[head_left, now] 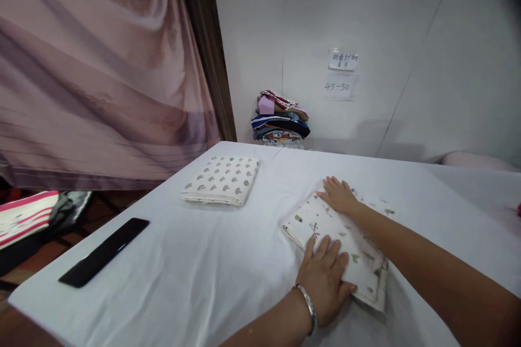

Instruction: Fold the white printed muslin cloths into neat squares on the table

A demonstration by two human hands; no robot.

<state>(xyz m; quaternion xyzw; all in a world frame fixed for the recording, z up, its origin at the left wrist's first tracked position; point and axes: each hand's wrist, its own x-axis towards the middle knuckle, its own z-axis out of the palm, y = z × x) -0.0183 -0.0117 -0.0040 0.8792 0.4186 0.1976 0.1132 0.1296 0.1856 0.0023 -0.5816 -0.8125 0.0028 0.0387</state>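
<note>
A folded white cloth (342, 222) with small green, yellow and brown prints lies on the right half of the table, its layers slightly offset at the right end. My left hand (325, 276), with a silver bangle at the wrist, rests flat on its near edge, fingers spread. Farther back, my right hand (338, 195) lies flat over the cloth's far edge, fingers stretched out. To the left sits a second folded cloth (223, 180), white with grey mushroom prints; neither hand touches it.
A white sheet covers the table (171, 260). A flat black object (105, 252) lies near its left edge. Behind the table rises a stack of folded fabrics (280, 119) against the wall. A pink curtain (101, 65) hangs at left; handwritten papers (341, 87) are on the wall.
</note>
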